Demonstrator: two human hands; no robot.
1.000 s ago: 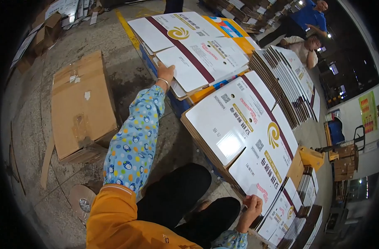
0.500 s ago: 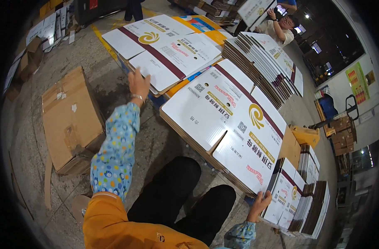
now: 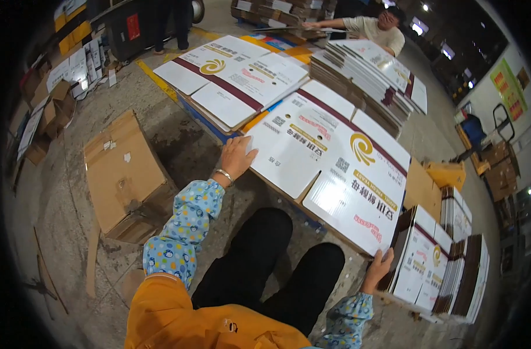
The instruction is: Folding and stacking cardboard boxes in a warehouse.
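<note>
A flattened white carton (image 3: 335,166) with a maroon stripe and gold swirl lies on top of a low pile in front of me. My left hand (image 3: 237,158) grips its near left corner, thumb toward the top face. At the near right corner, my right hand (image 3: 378,271) holds the edge between thumb and fingers; part of its grip is hidden. Just beyond my left hand lies another pile of similar flat cartons (image 3: 230,81). To the right of my right hand, more folded cartons (image 3: 419,262) stand on edge in a row.
A closed brown cardboard box (image 3: 126,174) sits on the floor at left. A taller carton stack (image 3: 364,75) rises at the back right, with a co-worker (image 3: 376,32) behind it reaching an arm out. A yellow pallet jack (image 3: 445,174) stands at right.
My left hand has moved right and closed on the carton's near left corner. My right hand stays at the near right corner. The co-worker has lowered the carton once held up.
</note>
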